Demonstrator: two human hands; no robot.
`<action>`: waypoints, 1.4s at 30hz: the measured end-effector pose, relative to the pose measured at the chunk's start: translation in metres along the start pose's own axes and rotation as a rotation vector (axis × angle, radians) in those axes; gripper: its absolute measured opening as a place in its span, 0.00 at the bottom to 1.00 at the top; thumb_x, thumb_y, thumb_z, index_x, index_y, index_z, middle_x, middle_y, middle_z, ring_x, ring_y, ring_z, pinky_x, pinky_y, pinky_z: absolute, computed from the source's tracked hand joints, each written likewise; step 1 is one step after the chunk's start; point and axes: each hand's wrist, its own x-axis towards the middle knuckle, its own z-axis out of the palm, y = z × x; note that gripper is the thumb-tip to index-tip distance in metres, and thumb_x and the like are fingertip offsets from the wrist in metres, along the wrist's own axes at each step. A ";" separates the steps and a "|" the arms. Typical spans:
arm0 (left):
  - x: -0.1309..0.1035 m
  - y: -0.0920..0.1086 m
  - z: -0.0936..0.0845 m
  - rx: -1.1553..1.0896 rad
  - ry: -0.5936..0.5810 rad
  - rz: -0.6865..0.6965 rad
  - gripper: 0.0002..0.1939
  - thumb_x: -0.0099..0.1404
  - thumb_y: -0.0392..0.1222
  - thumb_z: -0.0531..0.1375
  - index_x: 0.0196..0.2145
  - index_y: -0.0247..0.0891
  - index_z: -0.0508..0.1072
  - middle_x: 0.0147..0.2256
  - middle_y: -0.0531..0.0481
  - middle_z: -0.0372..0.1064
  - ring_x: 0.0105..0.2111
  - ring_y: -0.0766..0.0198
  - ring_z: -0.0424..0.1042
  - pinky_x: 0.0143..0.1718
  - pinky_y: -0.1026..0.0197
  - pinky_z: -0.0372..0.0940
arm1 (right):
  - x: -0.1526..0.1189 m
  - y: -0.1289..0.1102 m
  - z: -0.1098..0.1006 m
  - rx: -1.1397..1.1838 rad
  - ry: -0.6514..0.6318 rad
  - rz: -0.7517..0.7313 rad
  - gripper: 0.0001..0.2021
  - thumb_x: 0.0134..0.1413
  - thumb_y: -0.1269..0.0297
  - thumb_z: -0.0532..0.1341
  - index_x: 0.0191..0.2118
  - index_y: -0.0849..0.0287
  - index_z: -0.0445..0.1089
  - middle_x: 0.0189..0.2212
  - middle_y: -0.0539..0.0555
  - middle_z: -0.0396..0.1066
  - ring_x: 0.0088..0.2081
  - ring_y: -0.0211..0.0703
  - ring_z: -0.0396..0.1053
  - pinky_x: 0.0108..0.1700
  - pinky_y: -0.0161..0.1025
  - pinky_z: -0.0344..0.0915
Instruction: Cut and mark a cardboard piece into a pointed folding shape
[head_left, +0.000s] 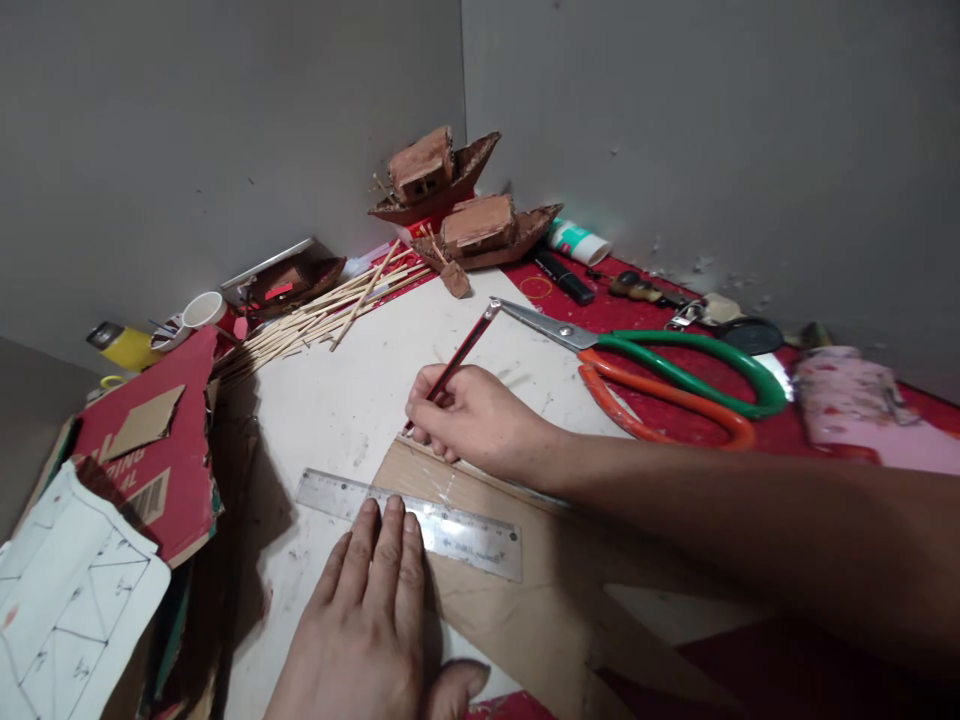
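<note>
My right hand [480, 415] grips a dark pencil with red stripes [470, 350], its lower end at the far corner of a piece of brown cardboard [510, 610]. The fingers hide most of the pencil's tip. Nearer to me, my left hand [367, 600] lies flat with its fingertips on a clear plastic ruler [472, 540], which crosses the cardboard at a slant. Faint pale lines show on the cardboard between the ruler and my right hand. Both cardboard and ruler rest on a white board [352, 400].
Large scissors with green and orange handles [675, 375] lie beyond my right forearm. Brown model boats [480, 225] stand in the back corner near thin wooden sticks [322, 310]. On the left are red cardboard [180, 440] and a paper with a drawn pattern [82, 600].
</note>
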 end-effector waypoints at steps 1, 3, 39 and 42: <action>0.001 0.000 -0.001 -0.001 -0.003 0.001 0.48 0.64 0.66 0.52 0.65 0.21 0.55 0.57 0.25 0.66 0.58 0.38 0.65 0.48 0.46 0.68 | 0.000 0.000 0.000 0.003 -0.002 0.000 0.08 0.53 0.74 0.58 0.26 0.57 0.65 0.19 0.48 0.70 0.21 0.35 0.65 0.21 0.30 0.56; 0.002 0.000 -0.002 0.010 -0.008 0.011 0.47 0.63 0.66 0.53 0.63 0.19 0.58 0.57 0.24 0.66 0.58 0.37 0.66 0.48 0.45 0.68 | 0.000 0.000 0.000 0.005 -0.003 0.007 0.08 0.53 0.74 0.58 0.26 0.57 0.65 0.19 0.48 0.70 0.21 0.35 0.65 0.21 0.30 0.56; 0.009 0.003 -0.010 0.210 -0.038 0.074 0.45 0.63 0.70 0.49 0.53 0.19 0.70 0.52 0.25 0.70 0.50 0.39 0.74 0.42 0.50 0.74 | -0.007 -0.004 0.003 0.201 -0.125 -0.011 0.05 0.51 0.74 0.57 0.28 0.57 0.64 0.17 0.43 0.61 0.21 0.34 0.61 0.21 0.30 0.55; 0.007 0.003 -0.007 0.209 -0.040 0.063 0.45 0.64 0.70 0.48 0.54 0.19 0.69 0.53 0.25 0.70 0.51 0.40 0.73 0.42 0.50 0.73 | -0.006 -0.004 0.003 0.185 -0.119 -0.014 0.05 0.51 0.74 0.57 0.28 0.57 0.64 0.17 0.43 0.61 0.21 0.34 0.61 0.21 0.31 0.54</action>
